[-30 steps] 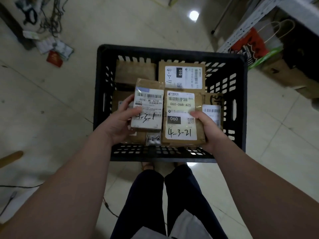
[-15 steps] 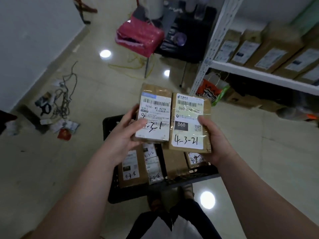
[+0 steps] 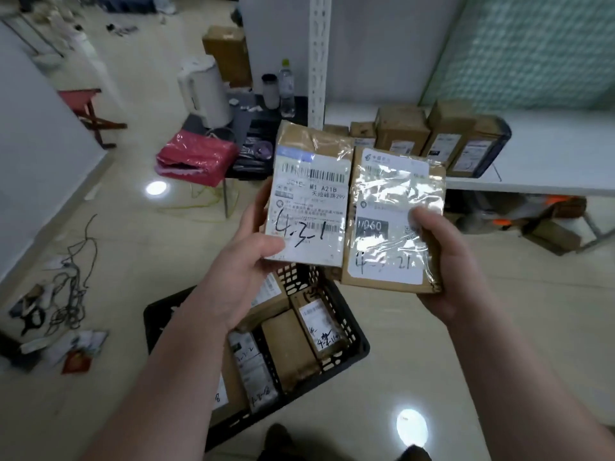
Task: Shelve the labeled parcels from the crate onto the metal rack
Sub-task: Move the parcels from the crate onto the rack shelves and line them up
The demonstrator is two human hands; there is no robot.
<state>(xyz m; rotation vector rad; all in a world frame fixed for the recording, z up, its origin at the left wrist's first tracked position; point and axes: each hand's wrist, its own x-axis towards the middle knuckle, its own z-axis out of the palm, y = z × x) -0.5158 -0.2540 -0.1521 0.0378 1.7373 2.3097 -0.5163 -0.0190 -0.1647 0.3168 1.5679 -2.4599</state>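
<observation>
My left hand (image 3: 244, 261) grips a brown parcel marked 4-3-1 (image 3: 311, 197) by its lower left corner. My right hand (image 3: 446, 261) holds a second parcel marked 4-3-21 (image 3: 389, 221) by its right edge, thumb on the glossy label. Both parcels are raised side by side, touching, above the black crate (image 3: 346, 331) on the floor, which still holds several labeled parcels (image 3: 321, 327). Behind them stands the white metal rack (image 3: 549, 161), its shelf carrying several upright parcels (image 3: 442, 138).
The rack's upright post (image 3: 318, 61) rises just behind the held parcels. A red bag (image 3: 196, 159) and a white kettle (image 3: 203, 91) sit at left of the rack. Loose cables (image 3: 73, 277) and papers lie on the floor at far left. Boxes sit under the shelf.
Both hands lifted the two parcels out of the crate and up. My view swung from straight down over the crate toward the rack, which now fills the right side.
</observation>
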